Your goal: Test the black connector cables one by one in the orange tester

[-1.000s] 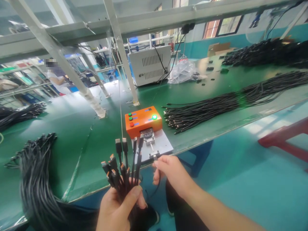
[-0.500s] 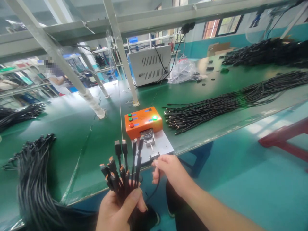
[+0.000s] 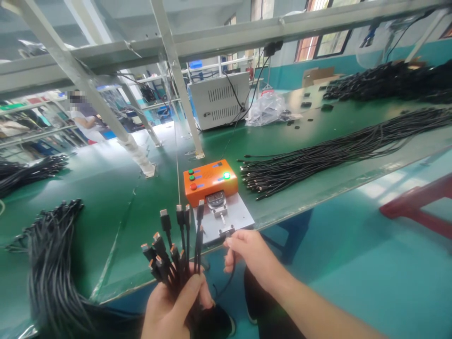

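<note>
My left hand (image 3: 180, 301) is wrapped round a bunch of black cables (image 3: 169, 268), whose plugs fan upward, several with orange tips. My right hand (image 3: 247, 249) pinches the end of one black cable (image 3: 231, 270) at the metal fixture (image 3: 226, 230) on the front of a silver plate (image 3: 240, 212). That cable's plug is mostly hidden by the fingers and fixture. Behind the plate sits an orange box (image 3: 210, 181) with green and red buttons, a lit green light and a small dark display.
Black cable bundles lie at the left (image 3: 52, 263) and right (image 3: 318, 155) of the green table (image 3: 106, 202). Behind stand a grey metal case (image 3: 221, 101), a clear plastic bag (image 3: 268, 108) and white posts. A person (image 3: 84, 120) is at the far left.
My left hand and its bunch have shifted slightly left, uncovering more of the silver plate. My right hand stays at the fixture. The view has tilted a little.
</note>
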Tool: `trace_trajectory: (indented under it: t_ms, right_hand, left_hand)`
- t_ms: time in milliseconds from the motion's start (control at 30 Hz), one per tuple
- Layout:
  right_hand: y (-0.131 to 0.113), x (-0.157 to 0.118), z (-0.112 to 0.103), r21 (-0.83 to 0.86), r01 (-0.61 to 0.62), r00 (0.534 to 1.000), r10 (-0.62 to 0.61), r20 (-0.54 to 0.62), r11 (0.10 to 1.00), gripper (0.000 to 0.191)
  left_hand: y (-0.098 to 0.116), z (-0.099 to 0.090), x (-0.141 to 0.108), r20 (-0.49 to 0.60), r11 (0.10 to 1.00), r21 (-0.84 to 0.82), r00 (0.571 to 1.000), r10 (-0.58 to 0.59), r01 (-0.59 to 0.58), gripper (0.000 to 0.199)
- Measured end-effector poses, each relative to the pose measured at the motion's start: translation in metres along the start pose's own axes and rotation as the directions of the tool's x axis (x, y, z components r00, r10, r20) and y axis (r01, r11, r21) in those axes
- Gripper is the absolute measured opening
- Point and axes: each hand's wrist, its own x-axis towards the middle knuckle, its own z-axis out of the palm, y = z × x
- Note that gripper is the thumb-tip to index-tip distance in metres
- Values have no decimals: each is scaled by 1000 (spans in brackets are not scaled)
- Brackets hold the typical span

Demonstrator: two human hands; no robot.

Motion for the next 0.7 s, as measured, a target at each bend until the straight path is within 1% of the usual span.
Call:
trace_trajectory:
  t_ms: [100,133,167,200,233,267,300,333,367,400,433,467,500,533,567,600,633,667,700]
  right_hand:
    - [8,-8,-10,-75,-22,996,28,79,997,13]
    - [11,-11,-16,-153,-24,994,39,98,988,15]
    - [14,-15,-22,-279,-14,995,42,92,960,16]
    - [15,-18,-27,-444,2,998,23,51,896,18]
    - [15,-21,-32,-615,14,1000,-28,-13,789,18]
    - [13,-25,-35,-751,17,990,-115,-79,660,17]
    - [9,-28,-36,-829,20,968,-219,-124,558,16]
    - [3,-32,-35,-850,49,941,-309,-136,524,18]
    - [-4,-35,-30,-817,122,923,-368,-116,563,21]
    - [-11,-39,-23,-724,228,918,-392,-64,651,23]
    - [-18,-41,-15,-565,328,921,-390,12,757,23]
    - [-22,-43,-5,-363,374,926,-365,94,854,23]
    - [-25,-44,5,-154,351,930,-324,175,923,24]
    - [-26,-44,14,36,289,929,-290,230,957,25]
    - [-26,-43,21,194,218,932,-263,249,956,25]
    - [-24,-41,25,321,161,943,-242,230,933,26]
    - [-21,-39,27,415,131,959,-221,176,900,25]
    - [-19,-37,26,467,125,975,-195,104,875,24]
    - [-16,-34,24,473,125,986,-161,37,872,23]
  left_hand:
    - [-1,1,-1,-12,999,-33,1000,-26,25,17]
    - [-1,2,-2,-8,1000,-18,1000,-25,25,17]
    - [-2,2,-2,4,1000,3,1000,-16,16,17]
    - [-2,3,-2,20,1000,24,1000,-2,2,17]
    - [-4,3,-2,36,999,42,999,13,-14,16]
    - [-5,4,-2,50,998,54,998,26,-29,17]
    - [-7,4,-2,62,997,62,998,32,-36,17]
    - [-9,4,-2,71,997,68,997,33,-38,18]
    - [-11,4,-1,78,997,74,996,33,-38,18]
    - [-14,5,-1,84,996,77,996,32,-38,17]
    - [-16,5,0,92,996,75,995,32,-39,17]
    - [-18,5,0,102,997,71,994,35,-43,17]
    - [-19,6,0,108,996,71,993,43,-51,18]
    - [-21,7,0,107,995,74,993,54,-62,19]
    - [-22,8,-1,98,995,70,994,57,-64,21]
    - [-22,9,-1,84,997,50,995,55,-59,23]
    - [-22,9,-1,59,999,19,997,49,-51,26]
    - [-21,8,-1,19,999,-18,999,44,-44,27]
    - [-20,7,-1,-28,997,-60,999,38,-40,27]
